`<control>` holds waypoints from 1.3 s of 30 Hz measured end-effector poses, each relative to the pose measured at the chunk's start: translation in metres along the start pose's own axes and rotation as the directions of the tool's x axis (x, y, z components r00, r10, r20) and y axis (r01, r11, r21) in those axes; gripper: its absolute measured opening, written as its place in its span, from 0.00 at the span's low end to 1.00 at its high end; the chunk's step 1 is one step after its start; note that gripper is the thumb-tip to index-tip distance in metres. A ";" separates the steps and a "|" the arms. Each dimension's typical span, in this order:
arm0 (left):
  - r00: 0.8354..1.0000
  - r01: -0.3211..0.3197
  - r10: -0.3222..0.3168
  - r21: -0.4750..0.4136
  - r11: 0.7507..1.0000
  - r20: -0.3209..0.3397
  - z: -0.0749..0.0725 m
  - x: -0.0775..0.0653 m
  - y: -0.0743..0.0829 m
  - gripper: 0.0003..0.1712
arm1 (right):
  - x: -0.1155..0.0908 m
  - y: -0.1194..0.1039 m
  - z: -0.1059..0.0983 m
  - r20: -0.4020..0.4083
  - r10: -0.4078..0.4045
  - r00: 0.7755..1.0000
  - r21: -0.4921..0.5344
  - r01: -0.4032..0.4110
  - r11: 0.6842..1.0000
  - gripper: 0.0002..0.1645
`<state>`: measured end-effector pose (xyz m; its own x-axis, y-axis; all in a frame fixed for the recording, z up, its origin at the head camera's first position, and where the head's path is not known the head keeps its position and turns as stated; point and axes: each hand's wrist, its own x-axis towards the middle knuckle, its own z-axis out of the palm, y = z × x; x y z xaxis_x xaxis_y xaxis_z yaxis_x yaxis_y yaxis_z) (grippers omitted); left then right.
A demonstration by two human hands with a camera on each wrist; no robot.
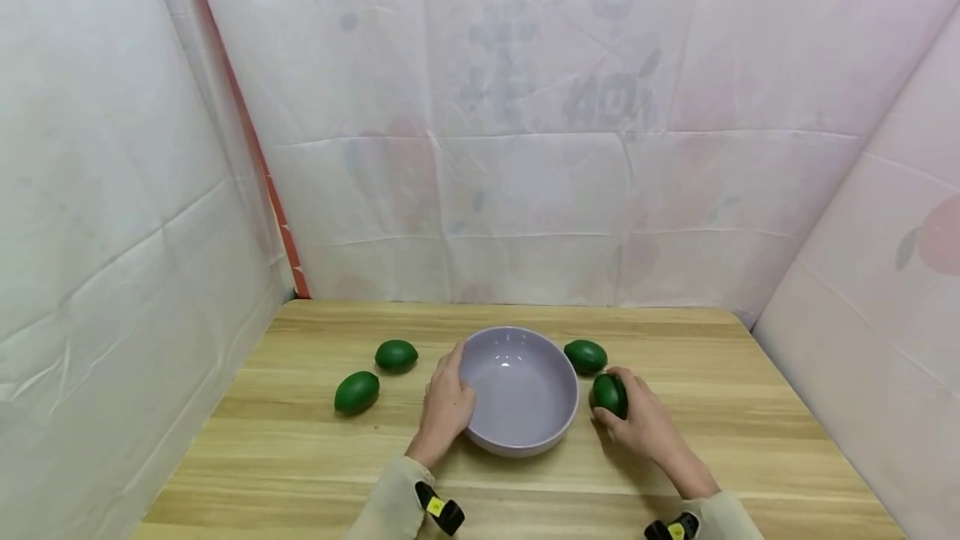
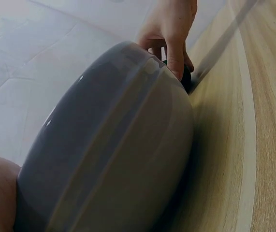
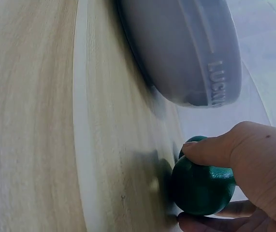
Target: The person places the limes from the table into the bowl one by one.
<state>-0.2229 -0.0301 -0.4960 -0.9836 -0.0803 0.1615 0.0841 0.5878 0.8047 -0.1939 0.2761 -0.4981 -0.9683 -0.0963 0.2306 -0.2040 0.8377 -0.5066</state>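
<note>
A lilac bowl (image 1: 517,390) stands on the wooden table, its inside bare. My left hand (image 1: 447,402) holds the bowl's left rim, with the thumb at the rim's inner side; in the left wrist view part of that hand (image 2: 0,193) lies against the bowl (image 2: 104,140). To the right of the bowl, my right hand (image 1: 641,419) grips a dark green lime (image 1: 609,395) between thumb and fingers. The right wrist view shows this lime (image 3: 203,188) close over the table, the thumb across its top side. Just behind it lies another lime (image 1: 586,356), near the bowl's right rim.
Two more limes, a rear one (image 1: 396,356) and a nearer one (image 1: 357,392), lie on the table left of the bowl. The wooden table (image 1: 262,457) ends at a pale cloth wall (image 1: 525,190) behind, with cloth on both sides too.
</note>
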 end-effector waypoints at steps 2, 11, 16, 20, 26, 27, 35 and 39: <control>1.000 0.006 -0.006 0.002 1.000 -0.003 0.000 0.000 0.001 0.41 | 0.000 0.001 -0.001 -0.005 0.002 1.000 0.002 -0.002 1.000 0.39; 0.999 0.046 -0.045 0.015 0.999 -0.019 0.000 -0.002 0.008 0.43 | 0.006 0.006 -0.012 -0.074 -0.062 0.995 0.009 0.063 0.998 0.38; 0.997 0.076 -0.075 0.035 0.996 -0.025 0.000 -0.001 0.010 0.45 | 0.011 0.004 -0.023 -0.111 -0.085 0.990 0.000 0.086 0.996 0.37; 0.994 0.106 -0.105 0.045 0.993 -0.025 0.001 -0.001 0.012 0.45 | 0.016 0.002 -0.030 -0.129 -0.094 0.987 0.003 0.095 0.995 0.37; 0.993 0.117 -0.116 0.063 0.991 -0.023 0.002 -0.002 0.013 0.46 | 0.025 -0.004 -0.040 -0.137 -0.110 0.985 0.005 0.112 0.994 0.37; 0.993 0.113 -0.111 0.068 0.991 -0.028 0.002 -0.002 0.013 0.46 | 0.026 -0.005 -0.041 -0.140 -0.116 0.983 0.002 0.117 0.993 0.37; 0.994 0.108 -0.106 0.074 0.991 -0.041 -0.001 -0.002 0.016 0.46 | 0.039 -0.016 -0.051 -0.143 -0.127 0.982 -0.001 0.128 0.992 0.38; 0.993 0.120 -0.119 0.070 0.990 -0.028 0.000 -0.002 0.016 0.46 | 0.041 -0.021 -0.054 -0.147 -0.132 0.980 -0.012 0.131 0.991 0.39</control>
<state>-0.2195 -0.0202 -0.4837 -0.9818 -0.1719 0.0806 -0.0464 0.6290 0.7760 -0.2215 0.2836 -0.4329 -0.9010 -0.1256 0.4152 -0.3277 0.8242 -0.4619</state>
